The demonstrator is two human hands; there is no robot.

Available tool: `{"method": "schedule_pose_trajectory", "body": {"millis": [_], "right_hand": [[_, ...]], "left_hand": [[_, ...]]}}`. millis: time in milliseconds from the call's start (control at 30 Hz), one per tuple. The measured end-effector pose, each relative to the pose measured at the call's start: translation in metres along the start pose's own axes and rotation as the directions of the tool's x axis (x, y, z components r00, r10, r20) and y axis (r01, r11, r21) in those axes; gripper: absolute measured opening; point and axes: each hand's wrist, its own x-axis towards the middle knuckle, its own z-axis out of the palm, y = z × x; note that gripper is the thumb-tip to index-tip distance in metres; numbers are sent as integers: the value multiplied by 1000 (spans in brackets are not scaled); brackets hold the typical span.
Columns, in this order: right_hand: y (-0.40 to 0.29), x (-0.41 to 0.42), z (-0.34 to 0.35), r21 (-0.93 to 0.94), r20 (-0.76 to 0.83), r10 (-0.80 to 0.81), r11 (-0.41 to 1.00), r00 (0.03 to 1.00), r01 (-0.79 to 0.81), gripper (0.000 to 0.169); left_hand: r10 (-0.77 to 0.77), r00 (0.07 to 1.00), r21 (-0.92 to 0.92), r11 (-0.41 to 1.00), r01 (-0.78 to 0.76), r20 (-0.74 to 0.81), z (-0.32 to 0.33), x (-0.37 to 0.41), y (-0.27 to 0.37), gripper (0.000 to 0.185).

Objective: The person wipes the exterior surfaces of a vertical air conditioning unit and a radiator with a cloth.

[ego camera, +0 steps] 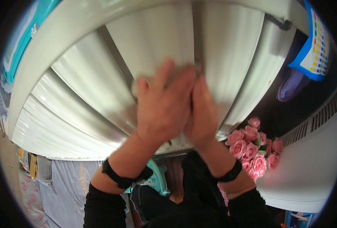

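Note:
My left hand (164, 109) and my right hand (204, 111) are close together at the middle of the view, both blurred. Their inner edges touch or nearly touch, with the left fingers spread somewhat and bent. Behind them run long white panels (154, 37) with dark gaps between, set in a white frame (80, 21). A small pale bit shows past the left fingers, too blurred to name. Whether anything is held between the palms is hidden.
Pink artificial-looking roses (249, 151) stand right of my right forearm, by a white appliance-like surface (302, 171). A blue-and-white printed packet (314, 54) hangs upper right. Below my arms is a turquoise plastic stool (158, 178). Grey fabric (63, 191) spreads lower left.

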Motion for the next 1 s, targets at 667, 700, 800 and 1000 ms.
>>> {"method": "schedule_pose_trajectory", "body": {"millis": [667, 700, 800, 1000], "right_hand": [[8, 27, -8, -41, -58, -109, 993, 992, 107, 21], [9, -2, -11, 0, 9, -23, 1000, 1000, 23, 20], [14, -43, -31, -29, 316, 16, 1000, 949, -7, 22], [11, 52, -87, -111, 76, -275, 953, 958, 283, 27]], "left_hand": [[40, 996, 91, 995, -32, -80, 25, -15, 1, 37], [95, 995, 117, 989, -94, -2, 40, -46, 6, 37], [174, 981, -100, 981, -165, 87, 44, -70, 14, 30], [74, 929, -426, 873, -236, -364, 9, 12, 19, 21]]}}
